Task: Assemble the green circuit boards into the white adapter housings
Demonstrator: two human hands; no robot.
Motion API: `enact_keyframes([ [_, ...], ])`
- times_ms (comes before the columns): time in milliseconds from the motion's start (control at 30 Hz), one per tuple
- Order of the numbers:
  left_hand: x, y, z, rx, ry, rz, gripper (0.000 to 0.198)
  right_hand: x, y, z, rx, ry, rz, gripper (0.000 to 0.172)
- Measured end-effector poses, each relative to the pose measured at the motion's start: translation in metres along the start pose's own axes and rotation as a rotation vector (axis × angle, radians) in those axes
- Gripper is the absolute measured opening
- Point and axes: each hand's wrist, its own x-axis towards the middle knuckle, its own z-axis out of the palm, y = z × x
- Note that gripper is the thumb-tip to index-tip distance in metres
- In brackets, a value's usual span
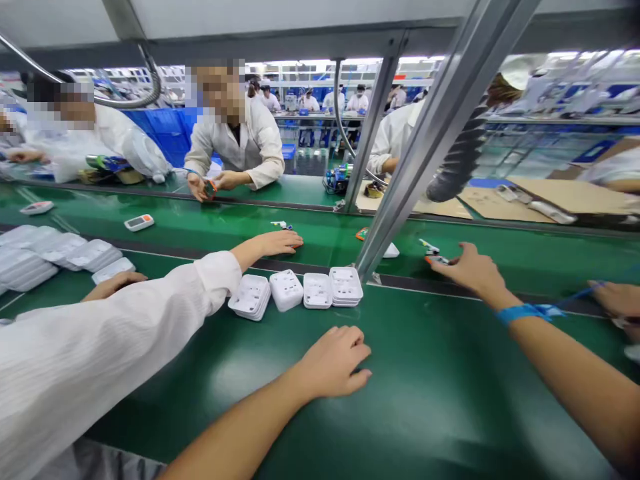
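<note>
My left hand [335, 363] lies on the green bench top [400, 400], thumb apart from slightly bent fingers, holding nothing. Beyond it stand short stacks of white plastic covers [316, 291], which it does not touch. On the right, my right hand [473, 272], with a blue band at the wrist, reaches over the green belt [325, 233]. Its fingertips grip the edge of a small orange-and-white device [437, 259]. Small white and yellow parts [427, 247] lie just beyond that device.
A metal post [425, 140] slants up between my hands. From the left, a co-worker's white sleeve [125, 333] reaches across to a hand on the belt. Another person works opposite. White covers [30, 257] are piled at left; a further hand [617, 298] is at right.
</note>
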Motion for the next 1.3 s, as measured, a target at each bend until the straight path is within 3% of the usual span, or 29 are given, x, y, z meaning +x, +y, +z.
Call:
enact_keyframes([
  [100,0.001,0.002,-0.001,-0.019,0.063,-0.038,0.019,-0.067,-0.021,-0.01,-0.016,-0.057,-0.065,0.087],
  [233,0.004,-0.003,0.007,-0.043,0.178,-0.154,0.021,-0.176,-0.043,-0.002,-0.115,-0.121,-0.163,0.081],
  [333,0.006,-0.007,0.01,-0.108,0.202,-0.228,0.021,-0.244,-0.061,0.003,-0.197,-0.149,-0.473,0.071],
  [400,0.007,-0.007,0.01,-0.13,0.175,-0.245,0.02,-0.267,-0.07,0.003,-0.121,-0.207,-0.633,0.065],
  [467,0.007,-0.007,0.007,-0.105,0.112,-0.228,0.027,-0.27,-0.075,0.005,-0.007,-0.248,-0.675,0.053],
  [633,0.007,-0.004,0.0,-0.035,-0.012,-0.173,0.029,-0.236,-0.07,0.027,0.216,-0.237,-0.64,0.036],
  [800,0.007,-0.002,0.001,-0.121,0.044,-0.156,0.018,-0.228,-0.061,0.036,0.57,-0.239,-0.5,0.015],
  [967,0.006,-0.003,0.005,-0.359,0.182,-0.185,0.031,-0.233,-0.06,0.033,1.0,-0.41,-0.247,0.026],
  [1300,0.004,-0.003,0.004,-0.633,0.3,-0.193,0.02,-0.223,-0.089,0.04,0.846,-0.313,-0.524,0.013],
])
